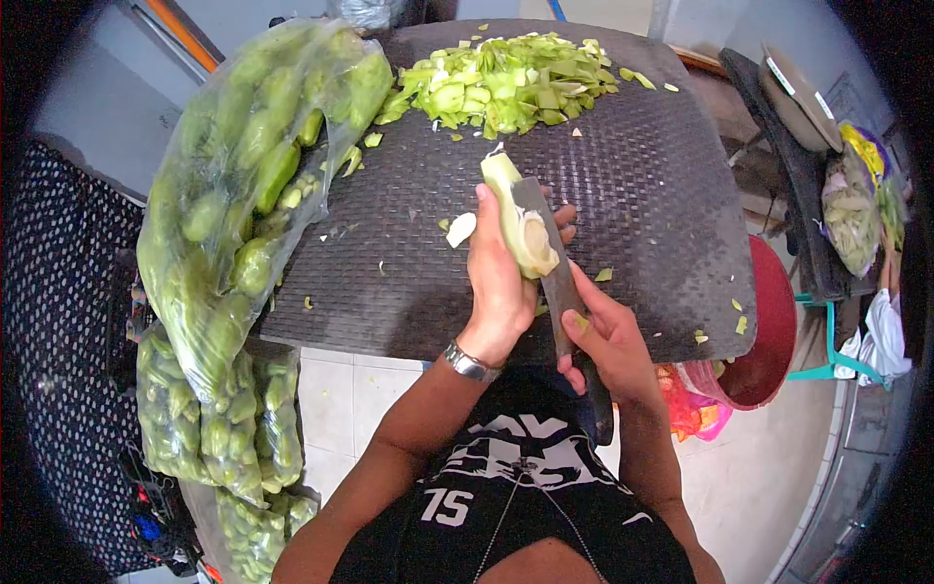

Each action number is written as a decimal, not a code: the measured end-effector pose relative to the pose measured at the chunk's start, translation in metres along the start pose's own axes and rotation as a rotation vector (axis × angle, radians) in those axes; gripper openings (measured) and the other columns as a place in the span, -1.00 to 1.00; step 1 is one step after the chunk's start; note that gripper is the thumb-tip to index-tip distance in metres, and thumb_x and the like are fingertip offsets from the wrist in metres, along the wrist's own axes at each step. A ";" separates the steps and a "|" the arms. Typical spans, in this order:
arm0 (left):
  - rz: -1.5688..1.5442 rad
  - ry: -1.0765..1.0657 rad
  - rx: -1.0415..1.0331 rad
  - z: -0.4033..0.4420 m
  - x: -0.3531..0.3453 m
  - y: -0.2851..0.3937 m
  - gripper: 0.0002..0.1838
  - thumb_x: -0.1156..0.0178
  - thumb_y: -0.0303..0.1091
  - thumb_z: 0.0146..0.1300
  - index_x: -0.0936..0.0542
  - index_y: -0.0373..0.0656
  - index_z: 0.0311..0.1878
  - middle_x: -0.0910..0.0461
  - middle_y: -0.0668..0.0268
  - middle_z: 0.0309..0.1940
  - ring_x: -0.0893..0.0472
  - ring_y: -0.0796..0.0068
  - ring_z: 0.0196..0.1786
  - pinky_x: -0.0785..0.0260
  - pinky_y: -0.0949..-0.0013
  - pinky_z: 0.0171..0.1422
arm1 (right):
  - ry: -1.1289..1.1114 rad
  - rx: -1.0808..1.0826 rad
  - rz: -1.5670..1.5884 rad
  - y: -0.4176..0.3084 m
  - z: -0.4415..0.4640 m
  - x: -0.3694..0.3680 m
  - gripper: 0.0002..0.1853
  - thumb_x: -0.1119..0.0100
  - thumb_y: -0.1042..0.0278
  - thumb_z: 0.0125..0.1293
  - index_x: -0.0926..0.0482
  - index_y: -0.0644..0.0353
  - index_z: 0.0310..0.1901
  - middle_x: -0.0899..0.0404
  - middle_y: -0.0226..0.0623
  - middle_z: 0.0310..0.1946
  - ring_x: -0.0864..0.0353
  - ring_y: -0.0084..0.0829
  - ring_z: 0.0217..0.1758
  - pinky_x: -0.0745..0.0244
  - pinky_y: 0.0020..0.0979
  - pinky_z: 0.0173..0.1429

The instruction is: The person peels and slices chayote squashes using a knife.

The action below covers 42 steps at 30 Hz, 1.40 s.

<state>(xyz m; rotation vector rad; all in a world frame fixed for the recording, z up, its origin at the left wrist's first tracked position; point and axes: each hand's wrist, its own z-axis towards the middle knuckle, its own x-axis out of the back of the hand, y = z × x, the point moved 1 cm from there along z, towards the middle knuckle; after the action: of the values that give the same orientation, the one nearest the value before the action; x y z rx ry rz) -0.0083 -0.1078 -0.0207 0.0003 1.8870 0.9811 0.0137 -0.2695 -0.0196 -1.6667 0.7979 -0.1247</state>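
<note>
A pale green peeled vegetable (504, 195) rests in my left hand (496, 268), whose fingers wrap round it from the left and beneath. An opened hollow shows near its lower end. My right hand (608, 341) grips a large knife (553, 263), its blade lying against the vegetable's right side and pointing up and away from me. Both hands are over the near part of the dark woven table (389, 263). A white slice (461, 230) lies on the table just left of my left hand. Farther back is a heap of green and white cut pieces (506, 83).
A large clear bag of green vegetables (224, 185) covers the table's left side; more filled bags (204, 419) sit below it. A red tub (769, 331) stands at the right edge, near a teal stool (827, 341). Another bag (848, 214) is at far right.
</note>
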 end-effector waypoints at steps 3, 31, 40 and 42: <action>0.014 -0.036 -0.010 0.000 0.004 -0.001 -0.19 0.29 0.35 0.60 -0.40 -0.28 0.38 -0.59 0.03 0.20 -0.70 0.03 0.12 -0.57 0.03 0.25 | -0.012 0.012 0.012 -0.002 0.001 -0.003 -0.32 -0.12 0.35 0.59 -0.12 0.09 0.65 -0.60 -0.34 -0.43 -0.54 -0.58 -0.56 -0.43 -0.52 -0.62; -0.197 0.045 0.099 0.040 0.050 0.037 -0.62 -0.11 -0.10 0.54 -0.53 -0.24 0.14 -0.64 0.09 -0.06 -0.66 -0.04 0.05 -0.52 -0.16 0.35 | 0.566 0.645 -0.820 -0.020 0.000 0.017 -0.35 -0.17 0.52 0.49 -0.27 0.15 0.58 -0.73 -0.11 -0.32 -0.66 -0.35 -0.50 -0.59 -0.32 -0.43; -0.111 0.355 -0.223 0.052 0.073 0.077 -0.72 -0.10 -0.19 0.53 -0.48 -0.15 0.13 -0.61 0.14 -0.11 -0.66 0.11 -0.02 -0.54 -0.32 0.23 | 0.631 0.382 -0.974 -0.027 0.000 0.051 -0.42 -0.11 0.55 0.49 -0.41 0.06 0.52 -0.74 -0.10 -0.38 -0.65 -0.57 -0.55 -0.56 -0.42 -0.43; -0.042 0.377 -0.362 0.068 0.070 0.075 -0.74 -0.08 -0.21 0.54 -0.48 -0.14 0.14 -0.61 0.16 -0.09 -0.66 0.13 -0.02 -0.54 -0.33 0.24 | 0.609 0.164 -0.787 0.000 0.002 0.065 -0.46 -0.14 0.49 0.51 -0.44 0.07 0.49 -0.75 -0.12 -0.36 -0.68 -0.53 -0.52 -0.58 -0.37 -0.43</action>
<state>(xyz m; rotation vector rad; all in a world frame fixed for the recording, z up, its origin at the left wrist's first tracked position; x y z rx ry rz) -0.0236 0.0129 -0.0406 -0.4650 2.0036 1.3526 0.0643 -0.3044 -0.0420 -1.7128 0.4952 -1.2565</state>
